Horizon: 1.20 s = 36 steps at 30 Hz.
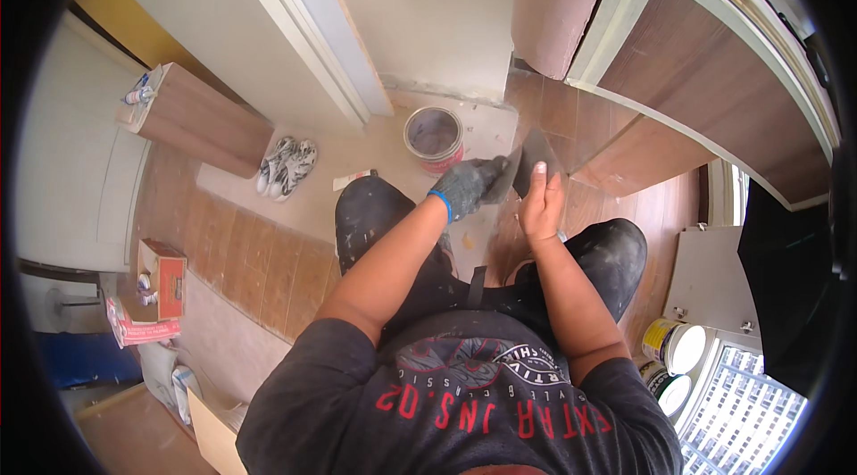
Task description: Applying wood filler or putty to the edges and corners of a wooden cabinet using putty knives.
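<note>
My left hand (469,187), in a dark work glove with a blue cuff, is closed on a flat grey blade (506,175) that looks like a putty knife. My bare right hand (541,210) grips another putty knife (538,150), its wide dark blade pointing away from me and the thumb pressed on its face. The two blades meet or overlap in front of my knees; whether they touch is unclear. Both handles are mostly hidden in my hands. Just beyond the left hand stands an open round bucket (435,164) with greyish material inside.
A pair of patterned shoes (287,168) lies left of the bucket, beside a wood-panelled box (198,120). A brown-panelled cabinet (692,64) stands at right, with paint cans (676,345) behind it. An open carton (163,283) sits at far left. A doorframe (303,29) rises ahead.
</note>
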### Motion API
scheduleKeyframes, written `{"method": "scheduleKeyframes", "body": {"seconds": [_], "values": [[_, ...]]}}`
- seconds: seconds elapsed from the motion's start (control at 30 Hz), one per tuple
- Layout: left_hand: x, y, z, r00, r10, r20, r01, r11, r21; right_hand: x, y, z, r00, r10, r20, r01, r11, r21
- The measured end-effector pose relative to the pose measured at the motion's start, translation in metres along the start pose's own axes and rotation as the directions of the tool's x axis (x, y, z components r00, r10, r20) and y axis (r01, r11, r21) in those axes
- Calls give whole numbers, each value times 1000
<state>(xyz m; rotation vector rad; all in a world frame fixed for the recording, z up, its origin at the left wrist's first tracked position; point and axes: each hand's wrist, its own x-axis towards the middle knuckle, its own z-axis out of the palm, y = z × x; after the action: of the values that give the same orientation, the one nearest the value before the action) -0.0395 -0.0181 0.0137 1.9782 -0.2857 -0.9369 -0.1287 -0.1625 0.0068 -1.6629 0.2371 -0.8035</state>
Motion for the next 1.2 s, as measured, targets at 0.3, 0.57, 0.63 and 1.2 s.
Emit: {"method": "scheduleKeyframes", "body": {"seconds": [0.3, 0.57, 0.63, 1.2], "values": [[-7, 11, -36, 812, 343, -472, -559, 687, -464, 41, 15, -28, 787, 614, -51, -516, 702, 491], [-46, 38, 16, 493, 861, -129, -601, 443, 665, 35, 28, -18, 276, 704, 655, -886, -78, 457], [-42, 37, 28, 567, 823, -38, -574, 427, 699, 27, 31, -15, 229, 671, 705, -910, -111, 400], [14, -16, -26, 450, 834, -320, -536, 539, 650, 43, 34, -63, 674, 659, 335, -738, 572, 359]]}}
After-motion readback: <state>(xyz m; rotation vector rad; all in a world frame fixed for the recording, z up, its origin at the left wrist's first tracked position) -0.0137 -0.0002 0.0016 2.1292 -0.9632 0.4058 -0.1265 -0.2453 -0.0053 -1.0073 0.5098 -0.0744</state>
